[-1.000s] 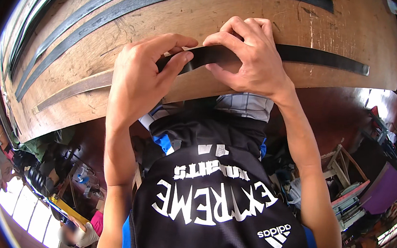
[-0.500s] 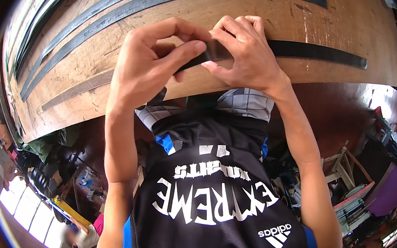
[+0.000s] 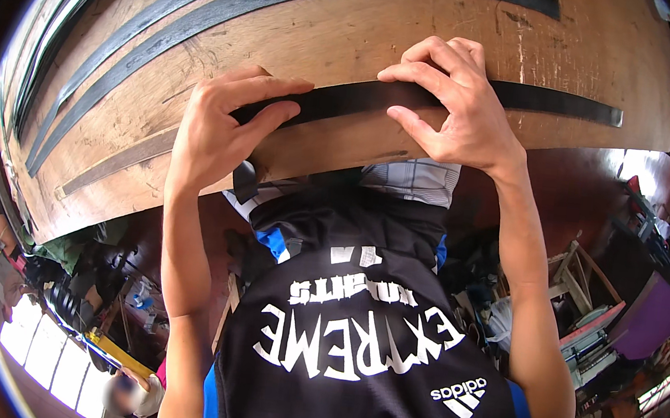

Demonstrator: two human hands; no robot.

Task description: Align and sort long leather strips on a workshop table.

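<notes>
A long black strip [image 3: 349, 100], like leather or rubber, runs lengthwise near the table's front edge. My left hand [image 3: 218, 121] pinches it between thumb and fingers. Beneath that hand, a dark curled piece [image 3: 245, 180] hangs at the table edge; whether it belongs to the same strip is unclear. Farther right, my right hand [image 3: 465, 113] lies over the strip with thumb and forefinger apart, one near each long edge. Past this hand the strip stretches flat to its squared end on the right.
Two grey-black strips [image 3: 208, 15] lie farther back on the wooden table [image 3: 351, 45]. A narrow brown strip [image 3: 118, 162] lies at the left, and several thin dark strips [image 3: 57, 37] are bunched at the far left. Off the right side stand a wooden frame [image 3: 574, 280] and a purple panel [image 3: 655, 316].
My hands have moved apart, the right one rightward with its thumb and forefinger spreading, the left one slightly left and down. More of the black strip shows between them, now lying straighter.
</notes>
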